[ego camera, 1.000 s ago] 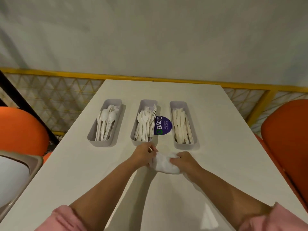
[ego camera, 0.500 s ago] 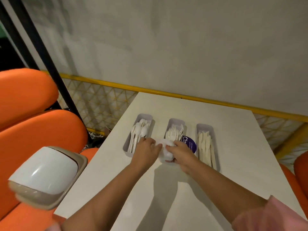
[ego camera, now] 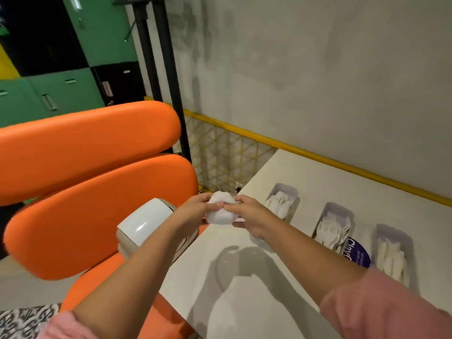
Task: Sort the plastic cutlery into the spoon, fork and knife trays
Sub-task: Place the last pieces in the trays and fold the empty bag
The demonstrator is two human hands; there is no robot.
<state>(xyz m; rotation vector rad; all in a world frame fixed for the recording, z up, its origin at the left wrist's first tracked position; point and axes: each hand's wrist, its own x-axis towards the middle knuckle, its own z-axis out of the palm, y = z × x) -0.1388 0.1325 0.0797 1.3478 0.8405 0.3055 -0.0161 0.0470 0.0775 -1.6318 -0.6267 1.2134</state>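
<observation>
Over the left edge of the tabletop [ego camera: 244,277], on my head-camera feed, both arms reach forward and meet. The left hand [ego camera: 193,211] and the right hand [ego camera: 247,216] grip one crumpled white wad [ego camera: 219,215] between them, held up off the surface. The left fingers [ego camera: 212,205] curl over its top and near side. The right thumb and fingers pinch it from the other side, so the fingertips of the two hands almost touch on the front of the wad. I cannot tell whether it is paper or plastic. Both forearms are bare, with a pink sleeve [ego camera: 381,307] showing at the lower right and another at the lower left.

I count three grey trays in a row on the tabletop, to the right of the hands and apart from them. The spoon tray [ego camera: 285,186] is nearest the hands, the fork tray [ego camera: 338,207] is in the middle, and the knife tray [ego camera: 393,230] is farthest right. Each holds a pile of white cutlery, too blurred for me to count piece by piece.

One round purple sticker [ego camera: 357,253] lies on the tabletop between the fork and knife trays. One bin [ego camera: 144,221] with a white swing lid sits on the orange seat [ego camera: 85,148], just beside the table's edge, below and left of the wad.
</observation>
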